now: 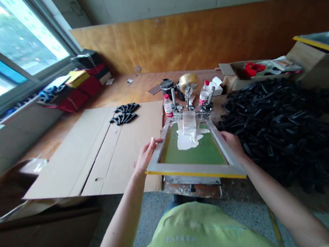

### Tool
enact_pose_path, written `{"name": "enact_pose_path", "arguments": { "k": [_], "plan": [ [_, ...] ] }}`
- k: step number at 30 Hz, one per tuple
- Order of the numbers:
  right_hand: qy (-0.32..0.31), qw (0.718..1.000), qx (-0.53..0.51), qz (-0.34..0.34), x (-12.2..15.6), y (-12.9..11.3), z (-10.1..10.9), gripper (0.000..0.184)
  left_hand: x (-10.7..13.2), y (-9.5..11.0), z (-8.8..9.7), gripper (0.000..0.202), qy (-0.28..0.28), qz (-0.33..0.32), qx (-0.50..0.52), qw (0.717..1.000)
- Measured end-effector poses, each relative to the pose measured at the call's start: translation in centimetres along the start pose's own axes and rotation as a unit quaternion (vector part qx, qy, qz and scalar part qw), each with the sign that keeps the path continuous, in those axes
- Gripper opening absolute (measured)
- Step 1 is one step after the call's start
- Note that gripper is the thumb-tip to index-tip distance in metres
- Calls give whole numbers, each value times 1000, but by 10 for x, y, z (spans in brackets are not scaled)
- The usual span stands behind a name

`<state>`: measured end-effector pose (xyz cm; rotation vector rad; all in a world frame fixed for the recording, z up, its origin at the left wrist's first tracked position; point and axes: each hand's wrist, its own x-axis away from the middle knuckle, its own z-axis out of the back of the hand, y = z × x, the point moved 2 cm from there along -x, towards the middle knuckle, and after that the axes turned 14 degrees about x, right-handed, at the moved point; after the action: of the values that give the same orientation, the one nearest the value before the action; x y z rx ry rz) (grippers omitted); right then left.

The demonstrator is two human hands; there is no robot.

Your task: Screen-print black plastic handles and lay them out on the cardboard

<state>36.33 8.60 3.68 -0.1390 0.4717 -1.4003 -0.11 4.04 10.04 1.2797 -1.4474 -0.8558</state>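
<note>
In front of me a screen printing frame [194, 167] with a green mesh is tilted, its near edge raised above the table. White ink [186, 141] lies on the mesh, and a pale squeegee [189, 121] rests at its far end. My left hand [147, 154] grips the left side of the frame, thumb on top. On the opposite side my right hand [232, 143] is closed round the frame's edge, its fingers partly hidden. Metal clamps [203, 112] hold the far edge of the frame.
Several curved black pieces [124, 114] lie on cardboard [101, 146] at left. A large heap of black parts [284, 129] covers the right side. Bottles [167, 105], a tape roll [188, 82] and jars [166, 86] stand behind the clamps. An open carton [236, 71] sits at back right.
</note>
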Motion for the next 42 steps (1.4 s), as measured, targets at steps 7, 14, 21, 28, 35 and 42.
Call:
{"name": "enact_pose_path", "arguments": {
  "k": [7,14,21,28,35,42],
  "plan": [
    [49,986,114,115,-44,-82,4,56,8,-106,38,81,-11,49,-107,993],
    [-108,954,207,190,-12,-121,-33,9,-3,-132,47,74,-2,56,-112,992],
    [-157,906,151,362,33,-116,-23,15,-2,-135,47,75,-5,64,-90,994],
    [-88,940,153,291,29,-119,-29,22,0,-130,43,78,-2,60,-74,995],
    [-79,963,110,234,9,-122,-23,26,9,-109,33,86,0,95,-41,995],
    [62,991,112,47,-74,-90,42,58,17,-41,17,80,-10,75,-4,997]
  ]
}}
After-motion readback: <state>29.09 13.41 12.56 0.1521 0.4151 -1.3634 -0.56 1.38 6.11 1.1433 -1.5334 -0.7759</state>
